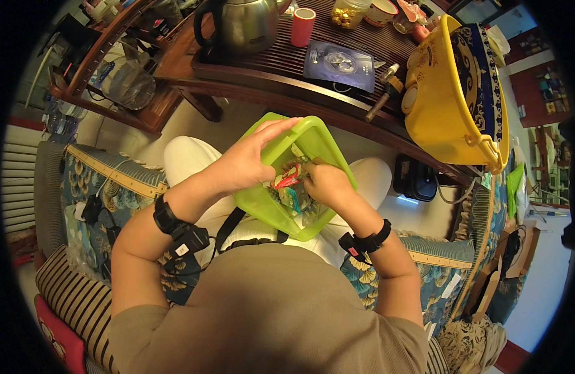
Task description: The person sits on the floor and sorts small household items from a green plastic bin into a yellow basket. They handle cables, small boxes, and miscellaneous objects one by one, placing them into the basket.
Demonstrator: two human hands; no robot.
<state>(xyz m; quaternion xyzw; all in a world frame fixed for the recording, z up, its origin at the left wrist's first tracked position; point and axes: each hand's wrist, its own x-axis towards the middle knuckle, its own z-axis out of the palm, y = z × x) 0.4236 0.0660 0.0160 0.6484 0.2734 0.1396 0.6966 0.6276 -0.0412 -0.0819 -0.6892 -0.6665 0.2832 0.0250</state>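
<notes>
A light-green plastic basket (250,203) sits tilted on my lap between my knees. My left hand (248,159) holds its left side, with the fingers along the rim and the thumb inside. Reaching into the basket, my right hand (327,182) pinches a small red wrapped packet (290,176) by its right end. Below that lies a teal packet (290,198) among clear wrappers, whose contents I cannot make out. My right fingertips are partly hidden.
Ahead stands a dark wooden table with a slatted tray (287,61). On it are a steel kettle (248,28), a pink cup (303,28), a purple pouch (339,65) and a wooden-handled brush (384,98). A yellow bucket (430,112) is at the right edge. A patterned sofa (423,271) surrounds me.
</notes>
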